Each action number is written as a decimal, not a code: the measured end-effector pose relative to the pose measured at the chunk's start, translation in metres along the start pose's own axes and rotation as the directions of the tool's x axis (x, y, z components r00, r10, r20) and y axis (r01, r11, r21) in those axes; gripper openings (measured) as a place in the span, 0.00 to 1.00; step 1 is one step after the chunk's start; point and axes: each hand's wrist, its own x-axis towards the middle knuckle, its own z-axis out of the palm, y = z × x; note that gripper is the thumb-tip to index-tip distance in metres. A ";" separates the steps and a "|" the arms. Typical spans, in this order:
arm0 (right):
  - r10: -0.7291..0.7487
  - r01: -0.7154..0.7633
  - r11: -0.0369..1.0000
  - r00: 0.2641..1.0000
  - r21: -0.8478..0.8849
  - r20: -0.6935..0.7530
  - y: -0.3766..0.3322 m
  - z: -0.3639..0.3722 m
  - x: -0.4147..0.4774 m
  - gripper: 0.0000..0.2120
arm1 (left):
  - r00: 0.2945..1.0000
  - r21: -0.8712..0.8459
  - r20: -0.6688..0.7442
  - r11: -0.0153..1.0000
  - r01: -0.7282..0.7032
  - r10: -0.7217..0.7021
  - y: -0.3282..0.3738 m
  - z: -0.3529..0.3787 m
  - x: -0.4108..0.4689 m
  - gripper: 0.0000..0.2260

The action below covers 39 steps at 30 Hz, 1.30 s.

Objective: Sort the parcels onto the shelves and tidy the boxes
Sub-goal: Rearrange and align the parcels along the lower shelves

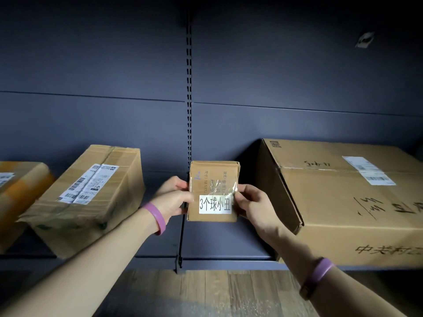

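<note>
The small brown cardboard parcel with a white label (214, 191) is pinched at its side edges by the left hand (174, 199) and right hand (253, 207), over the dark grey metal shelf (224, 248) — in the gap between the taped medium cardboard box (91, 197) and the large brown carton (343, 213). I'd set it flat, label forward. All are sealed — contents hidden.

The taped box (20, 191) runs off the left edge, the big carton (343, 202) off the right; print on its shipping label (368, 170) is too small to read.
</note>
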 end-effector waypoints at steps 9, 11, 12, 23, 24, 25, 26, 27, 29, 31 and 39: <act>0.228 -0.231 0.972 0.971 -0.042 -0.071 0.018 0.022 0.018 0.14 | 0.996 -0.016 -0.029 0.997 0.080 -0.080 -0.025 -0.001 0.022 0.12; 0.242 -0.249 0.967 0.964 -0.054 -0.112 0.015 0.028 0.022 0.15 | 0.996 0.033 -0.048 0.996 0.078 -0.076 -0.023 -0.003 0.027 0.13; 0.218 -0.231 0.969 0.966 -0.083 -0.137 0.011 0.029 0.023 0.14 | 0.996 0.111 -0.081 0.993 0.044 -0.035 -0.018 -0.004 0.029 0.14; 0.067 -0.171 0.934 0.946 -0.313 -0.316 -0.088 -0.093 -0.010 0.13 | 0.938 0.066 0.193 0.950 -0.306 0.289 0.074 0.107 0.014 0.06; 0.067 -0.177 0.931 0.942 -0.319 -0.329 -0.090 -0.113 -0.013 0.12 | 0.929 0.074 0.222 0.945 -0.320 0.297 0.075 0.124 0.010 0.06; 0.058 -0.175 0.931 0.938 -0.321 -0.342 -0.091 -0.134 -0.016 0.11 | 0.921 0.086 0.246 0.940 -0.331 0.302 0.076 0.140 0.006 0.06; 0.043 -0.163 0.935 0.934 -0.314 -0.354 -0.091 -0.156 -0.016 0.11 | 0.915 0.101 0.267 0.936 -0.338 0.301 0.077 0.157 0.002 0.07; 0.031 -0.146 0.943 0.932 -0.297 -0.362 -0.089 -0.179 -0.015 0.10 | 0.912 0.127 0.284 0.931 -0.341 0.296 0.077 0.174 -0.001 0.07; 0.030 -0.128 0.957 0.936 -0.259 -0.352 -0.081 -0.227 -0.013 0.11 | 0.913 0.229 0.304 0.909 -0.349 0.274 0.077 0.207 -0.006 0.10; 0.029 -0.119 0.956 0.949 -0.270 -0.314 -0.076 -0.277 -0.010 0.13 | 0.919 0.344 0.290 0.867 -0.361 0.267 0.075 0.241 -0.010 0.12; -0.109 -0.090 0.807 0.949 -0.584 -0.297 -0.059 -0.472 0.016 0.15 | 0.976 0.615 -0.121 0.785 -0.069 0.180 0.060 0.323 0.006 0.25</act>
